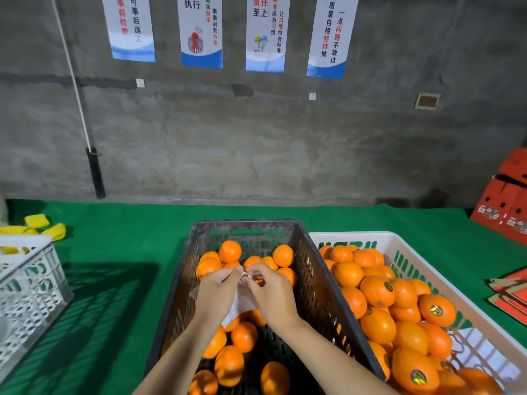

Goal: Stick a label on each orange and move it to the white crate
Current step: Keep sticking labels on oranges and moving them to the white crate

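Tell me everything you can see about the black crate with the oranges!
The black crate is a long plastic box with slotted walls, looking scuffed and dusty. It stands open on the green cloth, close beside the white crate on its right. Loose oranges partly fill it. Above it, the left hand and right hand hold a white label sheet.

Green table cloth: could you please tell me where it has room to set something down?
Bare green cloth lies between the white lattice crate and the black slatted plastic crate, and behind it. Crowded: right edge, red cardboard cartons.
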{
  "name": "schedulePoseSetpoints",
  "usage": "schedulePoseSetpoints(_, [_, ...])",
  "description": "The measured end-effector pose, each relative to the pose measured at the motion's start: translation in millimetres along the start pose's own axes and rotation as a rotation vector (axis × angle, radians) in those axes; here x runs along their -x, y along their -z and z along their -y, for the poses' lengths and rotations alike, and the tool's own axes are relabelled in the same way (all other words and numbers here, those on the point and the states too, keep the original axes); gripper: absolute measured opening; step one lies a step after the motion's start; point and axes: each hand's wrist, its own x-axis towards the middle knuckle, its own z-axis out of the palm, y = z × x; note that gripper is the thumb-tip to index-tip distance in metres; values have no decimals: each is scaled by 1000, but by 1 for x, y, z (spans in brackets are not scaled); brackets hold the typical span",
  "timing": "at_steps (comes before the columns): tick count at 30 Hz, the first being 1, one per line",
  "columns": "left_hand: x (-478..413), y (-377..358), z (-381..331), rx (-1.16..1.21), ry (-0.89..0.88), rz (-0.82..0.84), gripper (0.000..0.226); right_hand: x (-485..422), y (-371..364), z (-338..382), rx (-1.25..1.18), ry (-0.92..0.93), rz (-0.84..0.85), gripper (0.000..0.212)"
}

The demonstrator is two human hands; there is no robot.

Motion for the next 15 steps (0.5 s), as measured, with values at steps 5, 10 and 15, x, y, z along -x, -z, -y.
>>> schedulePoseSetpoints(5, [3, 2, -5, -101, -132, -17, 39, -1, 2, 1, 15, 16, -14, 17])
schedulePoseSetpoints(10, [3, 4, -3, -173, -214, 5, 52, 0, 3, 3, -38, -9, 11, 9])
schedulePoseSetpoints(15, [2, 4, 1, -240, -188, -30, 54, -5, 8, 1, -104, -19, 106, 10])
